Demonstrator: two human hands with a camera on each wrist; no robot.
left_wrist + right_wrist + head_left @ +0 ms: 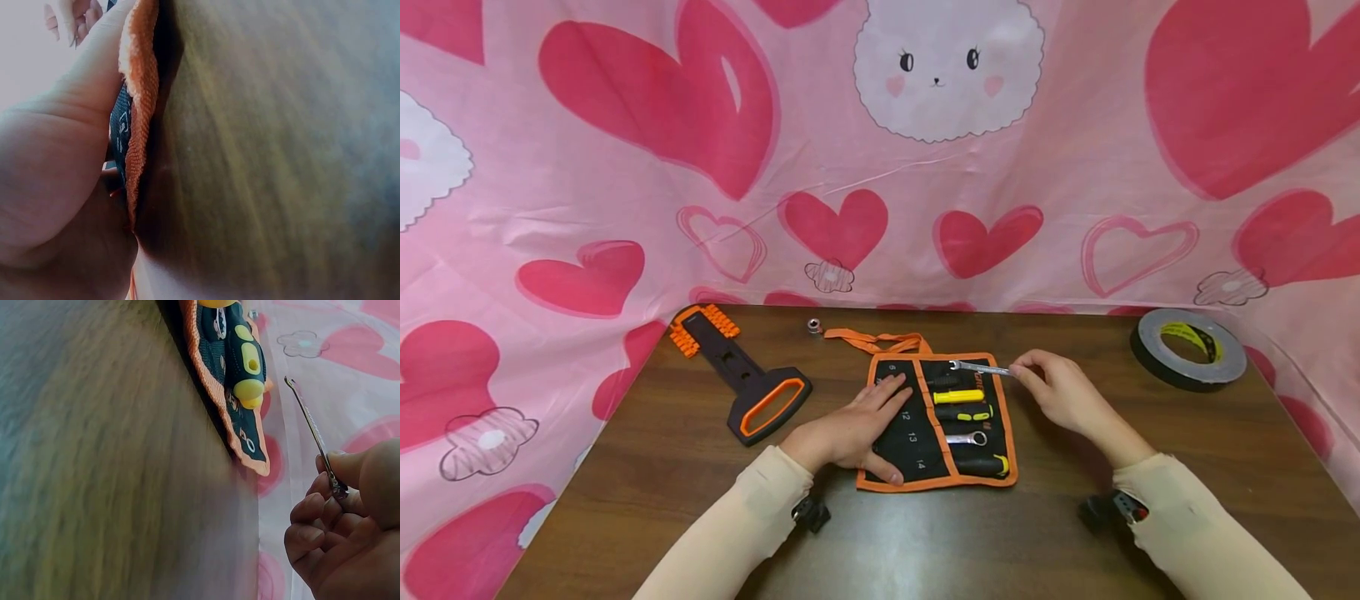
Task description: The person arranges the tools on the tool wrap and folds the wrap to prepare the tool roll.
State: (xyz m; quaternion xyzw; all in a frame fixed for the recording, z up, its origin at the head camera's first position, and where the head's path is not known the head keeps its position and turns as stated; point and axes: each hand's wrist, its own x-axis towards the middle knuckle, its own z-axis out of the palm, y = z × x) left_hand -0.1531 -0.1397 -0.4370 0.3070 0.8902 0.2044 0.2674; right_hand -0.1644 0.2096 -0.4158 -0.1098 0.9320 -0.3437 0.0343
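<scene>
A black tool pouch with orange edging (910,482) lies flat on the table, its left half marked with numbers. My left hand (861,425) rests spread over that half, fingers straight. Between thumb and fingers, my right hand (1063,396) pinches one end of a small silver wrench (981,367); its open-jaw end points left above the pouch's top right part. In the right wrist view the wrench (309,422) stands apart from the pouch. Pockets on the right half hold a yellow-handled tool (958,397), a black-and-yellow handle (977,413), a ring-ended wrench (976,437) and another dark handle (988,466).
A black and orange tool with a loop handle (741,375) lies at the left. Near the back edge sit a small metal socket (814,326) and the pouch's orange tie strap (880,340). A roll of tape (1221,354) lies at the right. A pink heart-print cloth (910,167) hangs behind.
</scene>
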